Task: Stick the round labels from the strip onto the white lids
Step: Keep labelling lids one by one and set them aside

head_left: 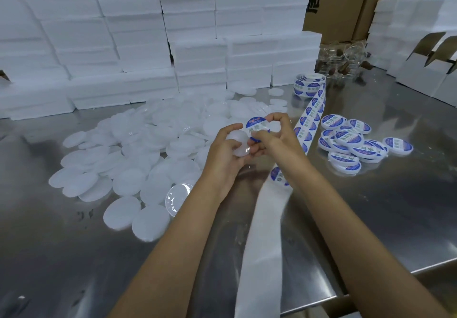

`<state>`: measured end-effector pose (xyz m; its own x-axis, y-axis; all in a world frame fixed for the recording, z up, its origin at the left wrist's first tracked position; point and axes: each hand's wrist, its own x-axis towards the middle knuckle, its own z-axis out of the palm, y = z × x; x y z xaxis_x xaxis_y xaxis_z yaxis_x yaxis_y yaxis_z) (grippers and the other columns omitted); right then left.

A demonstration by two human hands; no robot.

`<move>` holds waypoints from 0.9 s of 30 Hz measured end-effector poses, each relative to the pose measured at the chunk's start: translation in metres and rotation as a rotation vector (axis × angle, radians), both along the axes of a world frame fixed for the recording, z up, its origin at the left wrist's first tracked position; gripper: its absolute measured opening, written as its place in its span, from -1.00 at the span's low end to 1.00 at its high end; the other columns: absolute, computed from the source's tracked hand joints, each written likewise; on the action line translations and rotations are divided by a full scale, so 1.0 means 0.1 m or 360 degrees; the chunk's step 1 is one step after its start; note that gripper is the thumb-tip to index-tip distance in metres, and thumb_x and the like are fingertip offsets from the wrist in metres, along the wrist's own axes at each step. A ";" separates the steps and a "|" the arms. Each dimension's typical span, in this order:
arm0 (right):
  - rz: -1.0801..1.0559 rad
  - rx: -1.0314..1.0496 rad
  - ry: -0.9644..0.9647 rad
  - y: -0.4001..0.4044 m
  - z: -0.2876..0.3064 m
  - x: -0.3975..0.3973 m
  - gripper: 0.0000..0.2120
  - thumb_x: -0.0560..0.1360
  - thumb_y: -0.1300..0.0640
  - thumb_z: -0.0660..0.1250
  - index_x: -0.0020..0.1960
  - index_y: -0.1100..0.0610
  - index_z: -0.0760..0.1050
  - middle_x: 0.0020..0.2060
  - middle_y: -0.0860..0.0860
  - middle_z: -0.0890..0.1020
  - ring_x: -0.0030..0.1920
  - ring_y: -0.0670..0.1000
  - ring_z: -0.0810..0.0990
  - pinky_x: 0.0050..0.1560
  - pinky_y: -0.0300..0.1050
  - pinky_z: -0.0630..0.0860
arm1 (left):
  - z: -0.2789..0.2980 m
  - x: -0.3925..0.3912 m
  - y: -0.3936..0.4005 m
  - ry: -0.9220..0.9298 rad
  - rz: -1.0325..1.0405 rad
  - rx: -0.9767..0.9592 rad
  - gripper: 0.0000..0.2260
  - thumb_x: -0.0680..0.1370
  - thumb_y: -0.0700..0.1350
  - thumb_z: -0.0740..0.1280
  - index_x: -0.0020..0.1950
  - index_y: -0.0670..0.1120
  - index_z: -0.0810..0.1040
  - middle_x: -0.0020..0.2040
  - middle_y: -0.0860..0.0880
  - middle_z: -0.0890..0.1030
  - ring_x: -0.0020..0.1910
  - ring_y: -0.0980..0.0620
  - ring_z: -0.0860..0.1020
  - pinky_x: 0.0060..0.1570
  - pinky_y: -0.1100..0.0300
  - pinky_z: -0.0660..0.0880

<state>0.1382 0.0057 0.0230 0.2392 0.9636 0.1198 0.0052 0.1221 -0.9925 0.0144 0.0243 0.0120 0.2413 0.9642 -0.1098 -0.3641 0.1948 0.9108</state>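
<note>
Label in hand: a round blue-and-white label point(257, 126) is raised above the table, pinched at its edge by the right hand point(273, 136), thumb and forefinger curved round its rim.
Lid in hand: a bare white lid point(238, 145) sits in the left hand point(226, 152), whose curled fingers grip it from below and at the side; the label hangs just beside its upper right edge, and I cannot tell whether they touch yet.
Handling, label: thin, limp and sticky on one face by the look of it; it is likely to curl or fold onto itself, so holding the rim only and laying it down from one edge seems wise.
Handling, lid: light, stiff plastic, probably smooth and a little slippery; a grip on the rim keeps the top face free.
Strip: the label strip point(311, 112) runs from a loose coil point(308, 84) at the back toward the person, and its bare backing point(264, 238) trails under the right forearm and off the table edge.
Unlabelled stock: a wide heap of white lids point(138, 154) lies to the left on the steel table point(385, 194).
Finished pile: labelled lids point(351, 142) lie to the right, near the strip.
Surroundings: stacked white boxes point(138, 40) stand behind, with cardboard cartons point(336, 3) at back right.
In the way: the trailing backing could snag the right arm; little else crowds the hands.
</note>
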 end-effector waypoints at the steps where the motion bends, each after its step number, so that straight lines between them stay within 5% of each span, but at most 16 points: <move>1: 0.0000 0.0037 -0.0010 -0.01 -0.03 -0.03 -0.75 0.56 0.27 0.33 0.12 0.03 0.33 -0.30 0.10 0.68 -0.37 -0.04 0.62 -0.27 -0.20 0.57 | 0.01 0.00 0.00 -0.0125 -0.0011 -0.0045 -0.62 0.63 -0.34 0.06 0.41 -0.21 0.45 0.20 -0.30 0.58 -0.05 -0.18 0.63 0.31 -0.18 0.51; 6: 0.0048 0.0172 -0.0148 -0.04 -0.07 -0.07 -0.76 0.53 0.28 0.35 0.11 0.06 0.38 -0.47 -0.09 0.62 -0.47 -0.15 0.56 -0.43 -0.38 0.42 | 0.06 -0.02 0.03 -0.0402 -0.0023 -0.0197 -0.62 0.70 -0.06 0.08 0.35 -0.26 0.49 0.08 -0.23 0.65 -0.16 -0.10 0.64 -0.19 0.11 0.63; 16: 0.0021 0.0203 -0.0396 -0.03 -0.14 -0.07 -0.74 0.50 0.24 0.37 0.03 -0.06 0.40 -0.18 0.03 0.73 -0.17 -0.03 0.71 -0.20 -0.21 0.57 | 0.09 0.03 -0.03 -0.0353 -0.0054 -0.0164 -0.63 0.73 0.00 0.04 0.32 -0.20 0.50 0.18 -0.22 0.61 0.14 -0.17 0.54 0.09 0.04 0.53; 20: -0.0063 0.0212 -0.0450 0.00 -0.17 -0.07 -0.74 0.48 0.23 0.39 0.02 -0.07 0.40 -0.21 0.02 0.72 -0.23 -0.06 0.68 -0.29 -0.31 0.49 | 0.10 0.06 -0.05 -0.0296 -0.0053 -0.0128 -0.64 0.71 -0.02 0.08 0.34 -0.19 0.50 0.15 -0.21 0.61 0.08 -0.14 0.56 0.09 0.04 0.53; 27: -0.0241 0.0378 -0.0879 -0.01 -0.28 -0.04 -0.70 0.45 0.03 0.41 0.14 -0.11 0.42 -0.51 -0.06 0.47 -0.44 -0.08 0.46 -0.36 -0.15 0.42 | 0.12 0.09 -0.07 -0.0306 -0.0023 -0.0094 -0.78 0.67 -0.09 0.17 0.19 -0.16 0.52 0.10 -0.20 0.60 -0.01 -0.12 0.58 0.07 0.07 0.56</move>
